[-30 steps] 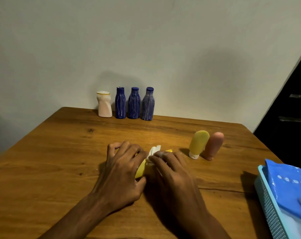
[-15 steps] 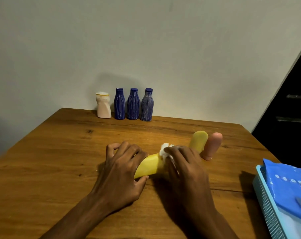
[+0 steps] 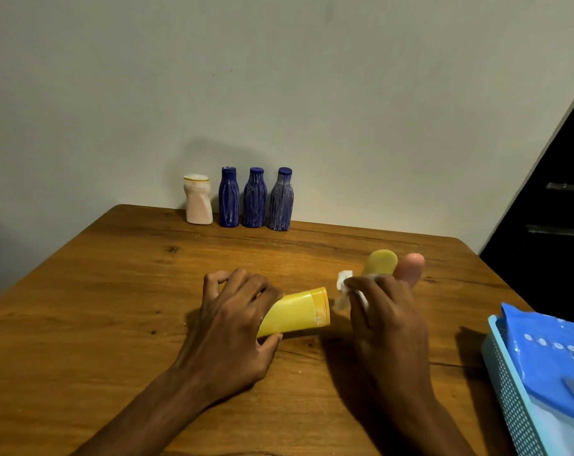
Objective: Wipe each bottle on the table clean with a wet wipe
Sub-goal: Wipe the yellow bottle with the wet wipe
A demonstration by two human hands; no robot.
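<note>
Left hand (image 3: 228, 327) clamped around smooth yellow plastic squeeze tube (image 3: 295, 312), lying on its side mid wooden table (image 3: 82, 307). Right hand (image 3: 387, 320) pinching crumpled white wet wipe (image 3: 345, 284) just right of tube's cap. Could roll if grip loosens; could topple upright yellow bottle (image 3: 381, 263) just beyond. Tube's far end hidden.

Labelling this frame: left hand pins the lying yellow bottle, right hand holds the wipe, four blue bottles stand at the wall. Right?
Not quite: the head view shows three blue bottles at the wall, plus a white one. The left hand does pin the yellow bottle; the right hand holds the wipe.
</note>
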